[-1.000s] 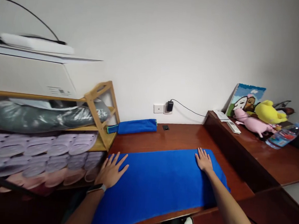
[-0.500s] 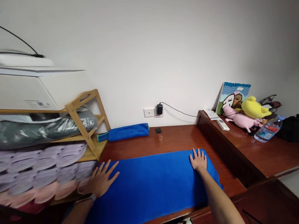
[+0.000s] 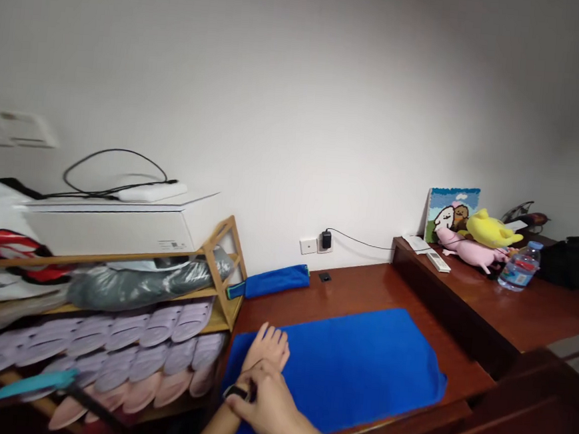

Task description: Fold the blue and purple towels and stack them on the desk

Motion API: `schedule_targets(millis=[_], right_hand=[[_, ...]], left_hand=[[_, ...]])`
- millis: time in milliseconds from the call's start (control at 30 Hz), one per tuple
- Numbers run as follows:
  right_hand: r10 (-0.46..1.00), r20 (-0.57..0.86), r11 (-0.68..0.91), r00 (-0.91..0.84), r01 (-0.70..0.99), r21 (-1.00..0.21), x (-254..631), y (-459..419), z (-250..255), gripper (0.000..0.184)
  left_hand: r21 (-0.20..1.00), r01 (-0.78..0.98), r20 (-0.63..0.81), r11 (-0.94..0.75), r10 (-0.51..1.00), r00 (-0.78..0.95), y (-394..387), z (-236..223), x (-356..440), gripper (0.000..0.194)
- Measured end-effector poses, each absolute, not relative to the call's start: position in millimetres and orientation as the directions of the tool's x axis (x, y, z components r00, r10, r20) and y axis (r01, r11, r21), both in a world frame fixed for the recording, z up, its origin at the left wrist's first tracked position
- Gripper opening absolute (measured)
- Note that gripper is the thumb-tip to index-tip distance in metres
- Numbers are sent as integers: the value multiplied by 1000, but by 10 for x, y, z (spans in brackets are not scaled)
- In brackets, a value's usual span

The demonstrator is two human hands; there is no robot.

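A blue towel [image 3: 352,369] lies spread on the reddish-brown desk. Over its left end is my left hand [image 3: 266,349], back upward, fingers loosely extended and holding nothing. On that wrist sits a dark-faced wristwatch [image 3: 238,392]. My right hand [image 3: 270,399] reaches across and grips the watch, thumb on one side and curled fingers on the other. Part of the watch and its strap is hidden by these fingers. A second blue towel, rolled up [image 3: 277,281], rests against the wall behind the spread one.
A wooden rack [image 3: 224,285] at left holds several lilac and pink slippers [image 3: 155,327] and a white box [image 3: 118,230]. On the raised desk at right are a water bottle [image 3: 520,265], plush toys [image 3: 491,229] and a remote [image 3: 437,262]. A black charger [image 3: 326,239] is plugged into the wall.
My right hand has left the towel's right end and crossed over to my left wrist, closing on the watch. The view has turned left, showing more of the rack.
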State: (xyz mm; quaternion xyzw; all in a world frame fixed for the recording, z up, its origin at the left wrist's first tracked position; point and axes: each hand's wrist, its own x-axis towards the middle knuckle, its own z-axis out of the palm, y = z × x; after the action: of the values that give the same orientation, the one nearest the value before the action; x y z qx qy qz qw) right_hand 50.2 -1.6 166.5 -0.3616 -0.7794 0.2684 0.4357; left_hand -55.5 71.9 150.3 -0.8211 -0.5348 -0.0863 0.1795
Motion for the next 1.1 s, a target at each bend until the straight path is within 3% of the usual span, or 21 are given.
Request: schedule_targets(millis=[100, 333, 633, 867, 967, 1100], right_hand=[[811, 505, 582, -294, 328, -744, 634, -390, 1813, 19], [773, 586, 632, -242, 371, -681, 1042, -847, 1977, 16], [718, 688, 691, -104, 222, -688, 1247, -1226, 2073, 23], [697, 710, 714, -101, 195, -673, 1338, -1212, 2104, 26], [700, 697, 713, -154, 205, -671, 1381, -1135, 1983, 31], [736, 638, 675, -225, 309, -670, 1673, -867, 1629, 27]], left_hand=[[-203, 921, 380, -331, 841, 386, 549, 1778, -281, 39], [-178, 930, 436, -321, 821, 368, 205, 2110, 102, 33], [-242, 895, 450, -376, 773, 446, -56, 2517, 385, 37], [-295, 856, 461, -425, 721, 517, -56, 2663, 556, 41], [-230, 872, 478, -432, 730, 488, 84, 2499, 487, 40], [-51, 945, 457, -323, 834, 310, 241, 2146, 65, 35]])
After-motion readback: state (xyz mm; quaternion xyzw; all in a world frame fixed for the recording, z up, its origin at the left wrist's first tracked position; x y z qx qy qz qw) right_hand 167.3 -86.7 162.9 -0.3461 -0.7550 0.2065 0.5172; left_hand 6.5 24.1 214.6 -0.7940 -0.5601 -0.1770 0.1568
